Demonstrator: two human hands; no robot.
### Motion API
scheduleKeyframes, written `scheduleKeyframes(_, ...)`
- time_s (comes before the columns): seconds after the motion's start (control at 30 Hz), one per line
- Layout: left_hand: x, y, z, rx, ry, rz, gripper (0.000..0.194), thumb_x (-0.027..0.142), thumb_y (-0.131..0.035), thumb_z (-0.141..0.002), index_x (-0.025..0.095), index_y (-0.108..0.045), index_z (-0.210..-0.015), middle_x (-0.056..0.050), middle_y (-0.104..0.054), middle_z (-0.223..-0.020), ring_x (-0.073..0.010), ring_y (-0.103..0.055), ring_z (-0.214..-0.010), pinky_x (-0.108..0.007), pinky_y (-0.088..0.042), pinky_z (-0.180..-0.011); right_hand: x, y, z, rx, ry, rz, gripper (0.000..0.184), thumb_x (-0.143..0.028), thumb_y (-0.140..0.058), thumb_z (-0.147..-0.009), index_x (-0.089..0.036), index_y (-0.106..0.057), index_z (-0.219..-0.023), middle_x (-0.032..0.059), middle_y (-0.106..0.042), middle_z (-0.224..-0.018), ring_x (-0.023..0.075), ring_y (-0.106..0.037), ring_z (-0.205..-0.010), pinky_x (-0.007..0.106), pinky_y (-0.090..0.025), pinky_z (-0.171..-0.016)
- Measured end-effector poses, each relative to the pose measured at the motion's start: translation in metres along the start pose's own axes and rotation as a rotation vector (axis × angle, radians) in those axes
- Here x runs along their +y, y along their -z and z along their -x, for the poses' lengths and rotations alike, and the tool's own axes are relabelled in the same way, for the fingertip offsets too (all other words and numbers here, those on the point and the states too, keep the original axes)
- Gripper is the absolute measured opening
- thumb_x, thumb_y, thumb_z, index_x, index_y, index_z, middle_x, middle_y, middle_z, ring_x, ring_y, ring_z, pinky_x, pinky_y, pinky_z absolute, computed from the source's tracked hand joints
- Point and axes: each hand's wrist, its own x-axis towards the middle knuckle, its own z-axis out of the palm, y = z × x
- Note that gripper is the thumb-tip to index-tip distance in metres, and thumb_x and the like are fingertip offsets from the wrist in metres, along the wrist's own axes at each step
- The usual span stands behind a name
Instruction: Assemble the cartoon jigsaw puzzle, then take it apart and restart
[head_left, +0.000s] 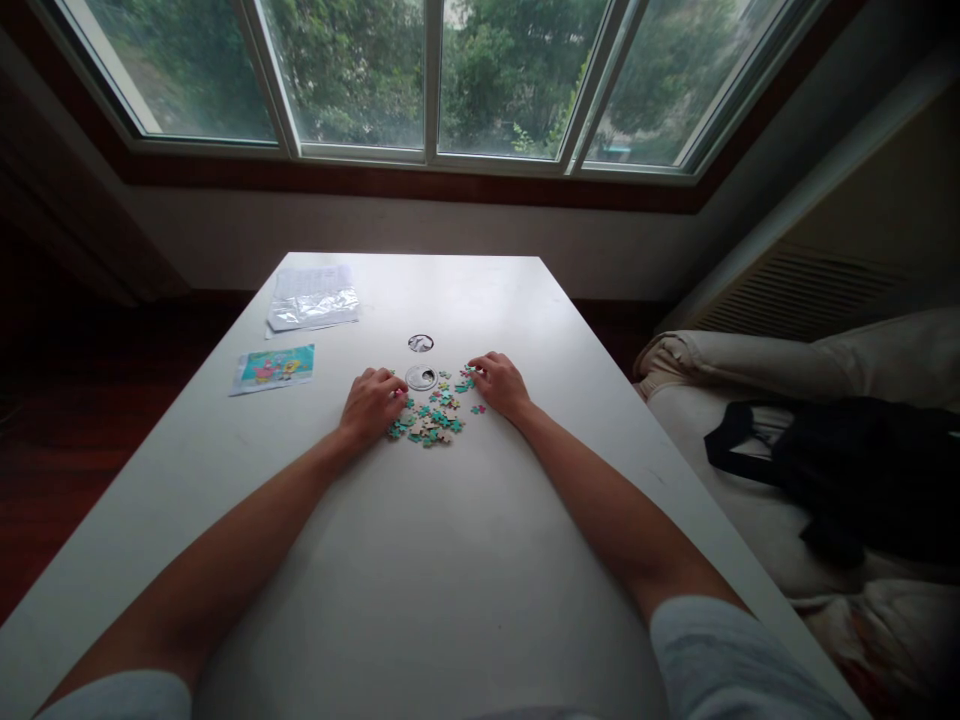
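A small heap of loose jigsaw pieces (437,410), mostly teal with some tan and pink, lies on the white table (420,560). My left hand (371,403) rests at the heap's left edge, fingers curled onto the pieces. My right hand (501,384) sits at the heap's right edge with its fingertips bent down on a few pieces. Both forearms stretch across the table. What each hand pinches, if anything, is too small to make out.
Two round metal lids or tins (421,376) (421,343) sit just beyond the pieces. A colourful cartoon picture card (274,367) and a clear plastic bag on paper (313,297) lie at the left rear. A couch with a black bag (855,470) is right of the table.
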Motion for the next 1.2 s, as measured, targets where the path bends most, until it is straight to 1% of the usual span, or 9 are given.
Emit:
scheduleKeyframes(0.13, 0.004, 0.001, 0.001, -0.03, -0.076, 0.038, 0.017, 0.034, -0.061, -0.092, 0.026, -0.075, -0.099, -0.007, -0.067, -0.103, -0.0265, -0.054, -0.104, -0.044, -0.044, -0.095, -0.012, 0.005, 0.002, -0.079, 0.127, 0.0, 0.01, -0.026, -0.067, -0.09, -0.026, -0.074, -0.096, 0.0065, -0.066, -0.103, 0.0242, -0.055, -0.1, 0.04, -0.043, -0.094)
scheduleKeyframes(0.2, 0.004, 0.001, 0.001, -0.051, -0.095, 0.041, 0.016, 0.035, -0.064, -0.091, 0.027, -0.075, -0.098, -0.006, -0.067, -0.104, -0.0268, -0.054, -0.104, -0.044, -0.045, -0.095, -0.017, 0.005, 0.003, -0.122, 0.167, 0.008, 0.008, -0.025, -0.069, -0.088, -0.025, -0.074, -0.094, 0.0066, -0.065, -0.104, 0.0245, -0.054, -0.102, 0.04, -0.042, -0.094)
scheduleKeyframes(0.4, 0.004, 0.001, 0.0, -0.051, -0.086, 0.028, 0.017, 0.031, -0.061, -0.092, 0.026, -0.075, -0.099, -0.007, -0.067, -0.105, -0.0266, -0.054, -0.104, -0.044, -0.045, -0.095, -0.02, 0.001, 0.004, -0.146, 0.125, 0.032, 0.016, -0.026, -0.068, -0.089, -0.025, -0.075, -0.103, 0.007, -0.065, -0.104, 0.0243, -0.054, -0.103, 0.038, -0.042, -0.094)
scheduleKeyframes(0.57, 0.011, 0.003, 0.002, -0.079, -0.127, 0.068, 0.021, 0.038, -0.062, -0.093, 0.028, -0.076, -0.105, -0.006, -0.067, -0.108, -0.0259, -0.054, -0.104, -0.043, -0.044, -0.096, -0.025, 0.005, 0.006, -0.163, 0.132, 0.043, 0.021, -0.029, -0.068, -0.09, -0.027, -0.074, -0.11, 0.0074, -0.066, -0.108, 0.0252, -0.054, -0.105, 0.04, -0.041, -0.095)
scheduleKeyframes(0.63, 0.014, 0.004, 0.002, -0.098, -0.131, 0.075, 0.02, 0.037, -0.064, -0.092, 0.029, -0.076, -0.105, -0.006, -0.067, -0.108, -0.0262, -0.054, -0.105, -0.043, -0.044, -0.097, -0.029, 0.007, 0.006, -0.172, 0.171, 0.023, 0.019, -0.031, -0.068, -0.091, -0.027, -0.075, -0.109, 0.0073, -0.066, -0.109, 0.0251, -0.054, -0.106, 0.04, -0.041, -0.096)
scheduleKeyframes(0.73, 0.017, 0.005, 0.001, -0.119, -0.118, 0.09, 0.019, 0.035, -0.066, -0.09, 0.029, -0.077, -0.104, -0.006, -0.067, -0.109, -0.0262, -0.053, -0.105, -0.043, -0.044, -0.097, -0.035, 0.009, 0.007, -0.225, 0.252, -0.009, 0.019, -0.034, -0.07, -0.091, -0.029, -0.076, -0.108, 0.0071, -0.066, -0.11, 0.0244, -0.054, -0.104, 0.039, -0.04, -0.095)
scheduleKeyframes(0.8, 0.016, 0.005, 0.001, -0.119, -0.108, 0.1, 0.016, 0.033, -0.066, -0.09, 0.029, -0.077, -0.1, -0.006, -0.067, -0.108, -0.0259, -0.054, -0.104, -0.043, -0.045, -0.096, -0.037, 0.009, 0.007, -0.254, 0.281, -0.012, 0.019, -0.035, -0.07, -0.091, -0.03, -0.076, -0.108, 0.0072, -0.066, -0.11, 0.0241, -0.055, -0.103, 0.039, -0.04, -0.094)
scheduleKeyframes(0.97, 0.013, 0.003, 0.002, -0.096, -0.108, 0.093, 0.013, 0.027, -0.064, -0.09, 0.027, -0.076, -0.094, -0.005, -0.068, -0.104, -0.0257, -0.053, -0.104, -0.042, -0.045, -0.095, -0.035, 0.005, 0.006, -0.252, 0.286, 0.002, 0.013, -0.032, -0.068, -0.093, -0.028, -0.077, -0.102, 0.0068, -0.067, -0.106, 0.0233, -0.055, -0.102, 0.038, -0.039, -0.092)
scheduleKeyframes(1.2, 0.013, -0.002, 0.002, -0.06, -0.026, 0.061, 0.017, 0.035, -0.061, -0.094, 0.024, -0.074, -0.09, -0.006, -0.068, -0.102, -0.0264, -0.054, -0.102, -0.043, -0.044, -0.093, -0.031, 0.003, 0.006, -0.245, 0.256, 0.025, 0.015, -0.03, -0.069, -0.091, -0.028, -0.077, -0.104, 0.0064, -0.069, -0.106, 0.0232, -0.056, -0.102, 0.038, -0.039, -0.093)
